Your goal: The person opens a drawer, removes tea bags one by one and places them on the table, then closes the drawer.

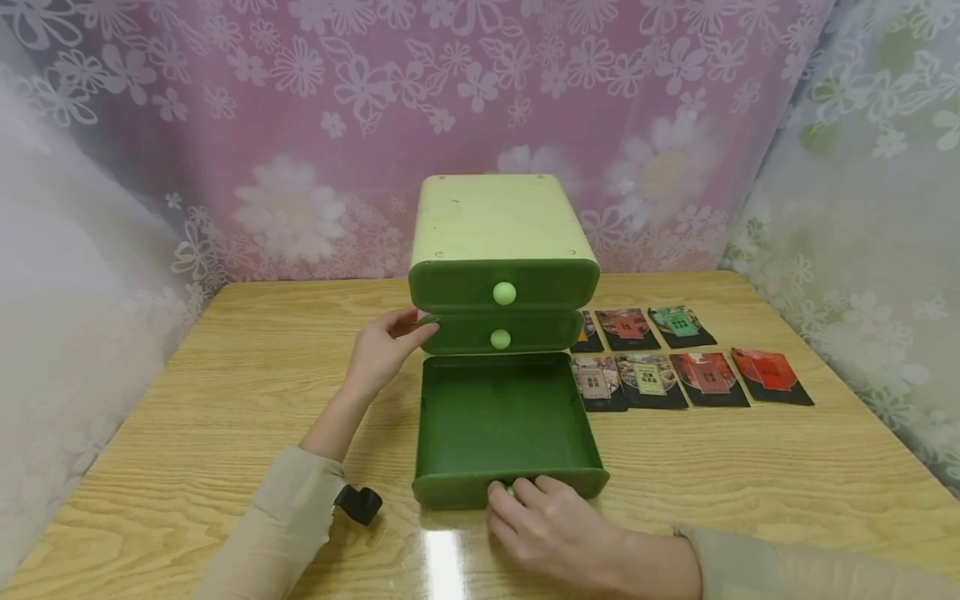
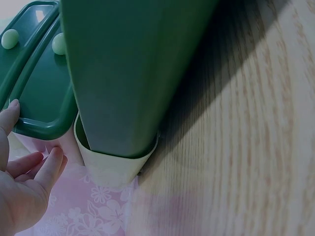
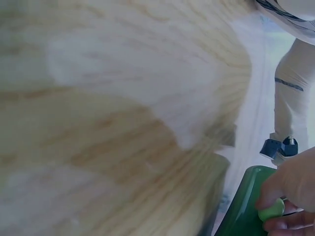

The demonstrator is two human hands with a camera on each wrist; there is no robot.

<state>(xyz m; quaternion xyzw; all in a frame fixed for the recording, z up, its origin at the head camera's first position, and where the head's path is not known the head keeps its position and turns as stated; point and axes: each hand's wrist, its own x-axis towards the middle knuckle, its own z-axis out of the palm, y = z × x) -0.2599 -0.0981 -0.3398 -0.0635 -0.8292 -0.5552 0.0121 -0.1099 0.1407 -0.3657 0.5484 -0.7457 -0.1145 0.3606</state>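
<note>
A small cabinet (image 1: 495, 218) with a pale yellow-green shell and dark green drawers stands on the table. Its bottom drawer (image 1: 510, 425) is pulled far out, and nothing shows inside. At that drawer's front, my right hand (image 1: 555, 529) pinches the round light green knob (image 3: 271, 210) between thumb and fingers. My left hand (image 1: 378, 354) touches the cabinet's left edge beside the middle drawer (image 1: 465, 333). In the left wrist view its thumb (image 2: 11, 114) lies against that drawer's front, the fingers extended along the side. The top drawer (image 1: 457, 285) is closed.
Several flat packets (image 1: 648, 380) with black, red and green printing lie in two rows right of the cabinet, one partly hidden by it. A black device (image 1: 358, 504) sits at my left cuff. Flowered curtains (image 1: 300, 150) hang behind and beside the wooden table (image 1: 247, 375).
</note>
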